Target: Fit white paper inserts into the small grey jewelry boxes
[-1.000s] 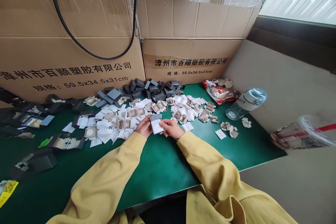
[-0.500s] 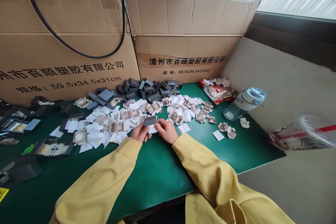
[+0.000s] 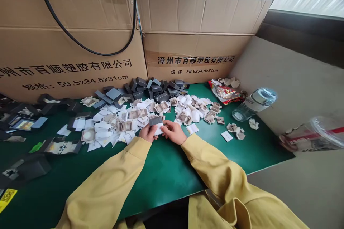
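Note:
Between my two hands, above the green table, is a small dark grey box with a white card at its near side. My left hand is closed around the left side of the box. From the right, my right hand pinches the white card's edge, thumb and fingers close together. Whether the card sits inside the box or against it, I cannot tell. Just beyond my hands lies a heap of white cards and grey-brown card inserts.
Dark boxes are piled before large cartons. Opened dark boxes lie at left. On the right are a red snack bag, a clear bottle, crumpled paper and a plastic cup. A black cable hangs above.
The view has shifted slightly, so the scene sits further right. The box has tilted a little in my hands, and more of the white card's face shows.

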`<state>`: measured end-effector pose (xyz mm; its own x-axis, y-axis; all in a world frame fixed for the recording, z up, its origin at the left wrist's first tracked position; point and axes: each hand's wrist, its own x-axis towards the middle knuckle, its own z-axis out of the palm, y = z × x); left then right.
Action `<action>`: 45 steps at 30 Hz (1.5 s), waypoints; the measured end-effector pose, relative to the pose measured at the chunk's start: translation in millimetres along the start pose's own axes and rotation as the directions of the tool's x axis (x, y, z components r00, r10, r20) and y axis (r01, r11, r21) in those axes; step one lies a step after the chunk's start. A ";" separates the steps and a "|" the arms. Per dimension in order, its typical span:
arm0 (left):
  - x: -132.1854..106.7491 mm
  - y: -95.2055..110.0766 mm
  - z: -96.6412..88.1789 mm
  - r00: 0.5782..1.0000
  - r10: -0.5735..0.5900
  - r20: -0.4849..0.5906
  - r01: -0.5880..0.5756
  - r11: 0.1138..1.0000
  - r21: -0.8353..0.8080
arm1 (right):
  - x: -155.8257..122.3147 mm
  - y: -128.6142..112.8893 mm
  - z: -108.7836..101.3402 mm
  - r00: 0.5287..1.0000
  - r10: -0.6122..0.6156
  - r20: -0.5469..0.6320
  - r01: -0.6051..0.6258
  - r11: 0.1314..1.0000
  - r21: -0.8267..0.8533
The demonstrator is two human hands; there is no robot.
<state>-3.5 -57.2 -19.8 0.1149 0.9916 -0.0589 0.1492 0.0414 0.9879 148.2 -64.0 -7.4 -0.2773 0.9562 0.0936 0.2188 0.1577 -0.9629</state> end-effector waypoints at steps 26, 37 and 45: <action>3.3 2.7 12.5 0.986 0.061 0.156 -0.074 0.994 0.076 | -4.6 -3.9 -14.1 0.947 -0.145 -0.287 0.044 0.943 -0.329; -1.5 16.1 16.3 0.995 0.005 0.095 -0.020 0.988 0.153 | -0.5 -3.6 -19.7 0.971 -0.113 -0.209 0.049 0.956 -0.290; -1.6 29.8 30.0 0.998 -0.053 -0.032 0.061 0.940 0.336 | 3.7 11.6 -27.7 0.914 -0.212 -0.345 -0.037 0.804 -0.594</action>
<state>30.2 -61.2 5.5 0.0756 0.9914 -0.1069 0.4773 0.0582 0.8768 175.6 -51.8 -11.2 0.0226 0.9258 0.3773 0.7420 0.2374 -0.6270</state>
